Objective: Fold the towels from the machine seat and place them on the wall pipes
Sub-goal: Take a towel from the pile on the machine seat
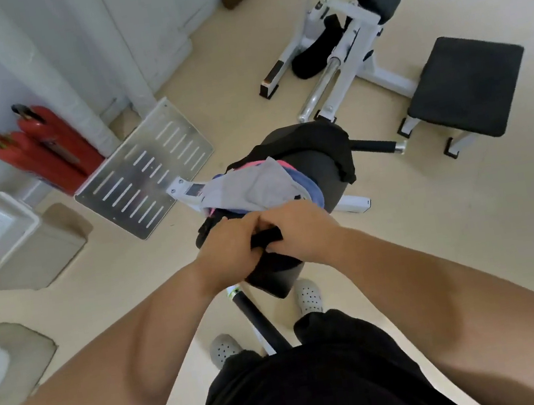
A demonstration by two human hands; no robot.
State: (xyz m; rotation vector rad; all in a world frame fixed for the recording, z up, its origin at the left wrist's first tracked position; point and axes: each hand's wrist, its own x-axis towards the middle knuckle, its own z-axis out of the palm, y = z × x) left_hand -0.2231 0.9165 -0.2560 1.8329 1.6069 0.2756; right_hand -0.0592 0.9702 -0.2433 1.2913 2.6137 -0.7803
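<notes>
While both sets of fingers curl tight, left hand (227, 248) and right hand (302, 228) touch each other, jointly gripping one black towel (265, 237) over the near end of the machine seat (319, 168). Behind them on the seat: a heap with a grey towel (256, 186) on top, blue and pink cloth beneath. Far left: wall pipes (49, 78), red extinguishers (42, 145).

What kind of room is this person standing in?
Most likely a small gym: a white-framed weight machine with black pads, a slotted metal footplate, and a padded bench on the floor. Towels lie heaped on a machine seat.
</notes>
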